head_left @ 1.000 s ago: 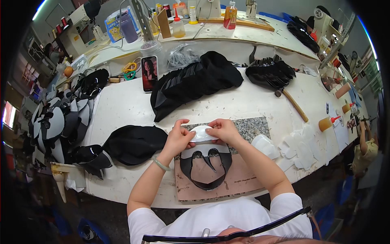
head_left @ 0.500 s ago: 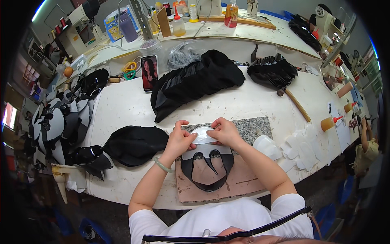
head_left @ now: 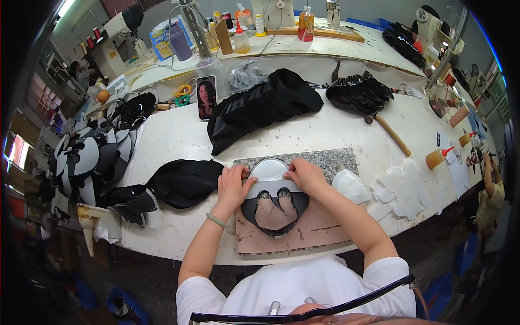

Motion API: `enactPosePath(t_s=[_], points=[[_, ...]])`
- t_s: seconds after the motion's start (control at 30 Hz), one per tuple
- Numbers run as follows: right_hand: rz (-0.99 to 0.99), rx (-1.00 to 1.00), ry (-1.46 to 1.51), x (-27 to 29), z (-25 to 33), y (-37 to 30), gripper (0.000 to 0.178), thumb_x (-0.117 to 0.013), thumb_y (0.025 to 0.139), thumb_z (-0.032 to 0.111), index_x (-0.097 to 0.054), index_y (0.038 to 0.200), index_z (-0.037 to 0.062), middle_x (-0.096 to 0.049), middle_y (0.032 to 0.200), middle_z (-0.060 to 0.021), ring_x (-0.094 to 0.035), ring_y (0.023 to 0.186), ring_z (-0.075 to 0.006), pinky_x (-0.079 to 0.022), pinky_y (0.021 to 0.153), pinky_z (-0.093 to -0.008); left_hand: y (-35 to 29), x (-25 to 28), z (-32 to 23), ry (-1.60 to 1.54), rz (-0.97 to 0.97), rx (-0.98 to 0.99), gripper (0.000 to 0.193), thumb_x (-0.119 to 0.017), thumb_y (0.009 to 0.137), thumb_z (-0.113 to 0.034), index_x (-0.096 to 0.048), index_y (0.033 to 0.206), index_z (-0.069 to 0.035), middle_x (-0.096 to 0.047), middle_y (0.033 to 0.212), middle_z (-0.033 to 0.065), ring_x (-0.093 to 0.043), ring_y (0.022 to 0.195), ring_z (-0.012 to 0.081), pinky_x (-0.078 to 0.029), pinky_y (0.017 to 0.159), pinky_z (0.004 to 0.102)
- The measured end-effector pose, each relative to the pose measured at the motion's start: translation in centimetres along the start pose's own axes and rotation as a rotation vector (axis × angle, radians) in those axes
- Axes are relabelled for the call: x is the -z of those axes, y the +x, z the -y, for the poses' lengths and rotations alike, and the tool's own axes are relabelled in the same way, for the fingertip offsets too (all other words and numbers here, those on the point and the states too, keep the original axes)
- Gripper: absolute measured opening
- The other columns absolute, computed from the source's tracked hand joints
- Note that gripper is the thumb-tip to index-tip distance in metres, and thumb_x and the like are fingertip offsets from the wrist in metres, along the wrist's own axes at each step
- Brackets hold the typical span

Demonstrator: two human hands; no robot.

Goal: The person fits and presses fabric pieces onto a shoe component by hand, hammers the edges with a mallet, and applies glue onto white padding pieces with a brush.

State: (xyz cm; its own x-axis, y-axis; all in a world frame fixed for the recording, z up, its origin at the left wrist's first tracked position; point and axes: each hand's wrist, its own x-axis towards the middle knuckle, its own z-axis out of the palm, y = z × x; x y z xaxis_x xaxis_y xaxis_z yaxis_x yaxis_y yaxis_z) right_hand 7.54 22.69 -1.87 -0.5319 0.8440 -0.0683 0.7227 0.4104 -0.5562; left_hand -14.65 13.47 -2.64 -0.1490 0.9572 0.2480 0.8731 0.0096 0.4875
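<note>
A black shoe upper with grey lining lies on the stone-topped board in front of me, its cut-out opening toward my body. A pale curved toe stiffener covers its far, rounded end. My left hand grips the upper's left edge, thumb on top and fingers at the rim. At the right edge my right hand pinches the upper beside the stiffener, its thumb resting on the white piece. The fingertips beneath the rim are hidden.
Loose white stiffeners lie at the right, near a hammer and a glue bottle. Black uppers are stacked beyond the board; more pieces pile up at the left. A phone stands upright.
Both hands have moved apart, from the middle of the stiffener to the sides of the upper. The stiffener now lies flatter against the upper's rounded end. The whole view has shifted slightly.
</note>
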Motion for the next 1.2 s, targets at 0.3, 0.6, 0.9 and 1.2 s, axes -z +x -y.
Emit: enactPosePath(t_s=[0.3,0.6,0.9,1.2], points=[[-0.328,0.412,0.177,-2.0,-3.4,-2.7,0.028,-0.067,0.076,0.006,-0.057,0.102,0.0017,-0.058,0.094,-0.0143,-0.056,0.09,-0.0331,-0.046,0.079,-0.04,2.8,-1.1,1.0,-0.151,0.024,-0.049,0.051,-0.07,0.079,-0.033,-0.057,0.12,-0.007,-0.058,0.119,0.0113,-0.047,0.111,0.0313,-0.036,0.098,0.042],[-0.448,0.349,0.257,-3.0,-2.4,-2.2,0.045,-0.076,0.07,0.018,-0.058,0.108,0.0013,-0.059,0.101,-0.015,-0.055,0.096,-0.0336,-0.044,0.086,-0.0407,3.9,-4.3,0.3,-0.083,0.101,-0.16,0.055,-0.071,0.077,-0.036,-0.058,0.119,-0.004,-0.052,0.127,0.0165,-0.038,0.125,0.0352,-0.031,0.106,0.0427],[-0.221,0.365,-0.077,-3.1,0.4,-0.9,0.079,-0.08,0.065,0.037,-0.047,0.129,0.0041,-0.055,0.121,-0.0125,-0.048,0.113,-0.0309,-0.038,0.096,-0.0436,-1.5,-2.3,-0.4,0.093,0.127,-0.118,0.074,-0.076,0.069,-0.041,-0.05,0.127,-0.004,-0.039,0.139,0.0215,-0.03,0.13,0.0395,-0.029,0.107,0.0459],[0.107,0.339,0.699,-0.9,-0.2,-4.1,0.057,-0.077,0.068,0.007,-0.054,0.121,0.007,-0.052,0.109,-0.0085,-0.055,0.101,-0.0219,-0.047,0.085,-0.0329,-6.8,-0.1,-3.4,-0.754,0.076,0.053,0.063,-0.073,0.074,-0.006,-0.046,0.131,-0.005,-0.05,0.127,0.0131,-0.052,0.112,0.0213,-0.043,0.095,0.0323]])
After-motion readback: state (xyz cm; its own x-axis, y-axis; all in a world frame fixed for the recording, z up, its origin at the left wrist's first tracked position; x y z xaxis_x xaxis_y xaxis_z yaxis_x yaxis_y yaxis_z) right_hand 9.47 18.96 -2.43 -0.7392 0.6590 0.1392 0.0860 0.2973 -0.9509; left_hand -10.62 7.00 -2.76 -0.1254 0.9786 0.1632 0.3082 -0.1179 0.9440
